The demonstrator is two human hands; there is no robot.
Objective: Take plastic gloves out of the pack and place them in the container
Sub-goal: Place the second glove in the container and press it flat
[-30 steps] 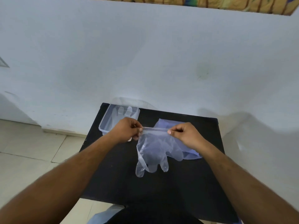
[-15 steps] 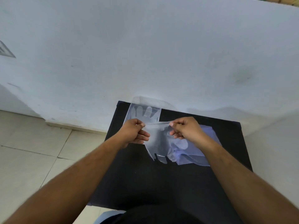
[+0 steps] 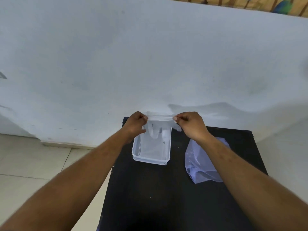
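A clear plastic glove (image 3: pixel 157 125) hangs from its stretched cuff over the far end of a clear rectangular container (image 3: pixel 150 160). My left hand (image 3: pixel 135 125) pinches the cuff's left end and my right hand (image 3: pixel 191 125) pinches its right end. The glove's fingers dip into the container, where other clear plastic lies; I cannot tell how much. The bluish plastic pack (image 3: pixel 202 165) lies flat on the black table (image 3: pixel 150 197), to the right of the container and partly under my right forearm.
The table's far edge stands against a white wall (image 3: pixel 150 64). Tiled floor (image 3: pixel 33 164) lies to the left of the table. The container sits near the table's far left corner.
Both hands have carried the glove from over the pack to above the container at the far left. The pack now lies apart on the table.
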